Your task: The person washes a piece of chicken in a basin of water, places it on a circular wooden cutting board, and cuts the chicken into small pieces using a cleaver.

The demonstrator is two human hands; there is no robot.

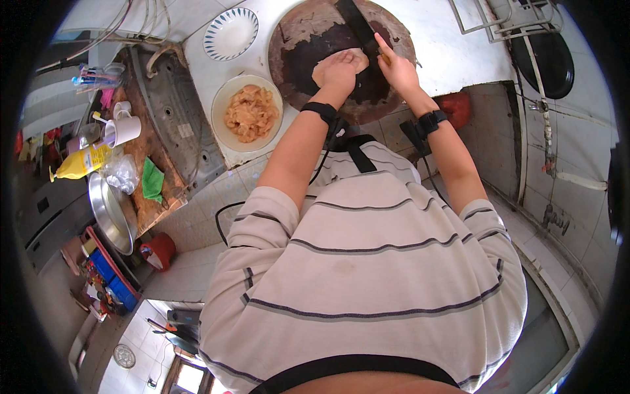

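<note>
A piece of pale raw meat (320, 74) lies on a round, worn wooden chopping block (290, 49). My left hand (338, 71) rests on top of it with the fingers spread over its surface. My right hand (396, 66) grips the handle of a dark-bladed cleaver (355, 22), index finger stretched along the blade. The cleaver is just right of the meat; whether its edge touches the meat cannot be told. To the left of the block, a cream bowl (216, 115) holds many cut pieces of raw meat (251, 113).
Behind the bowl is a white plate (231, 34) with a blue-patterned rim. Farther left are a rusty metal sink (177, 113), cups, a yellow pump bottle (81, 162), a green cloth (152, 180) and a metal basin (110, 214). A wire rack (492, 29) is at the upper right.
</note>
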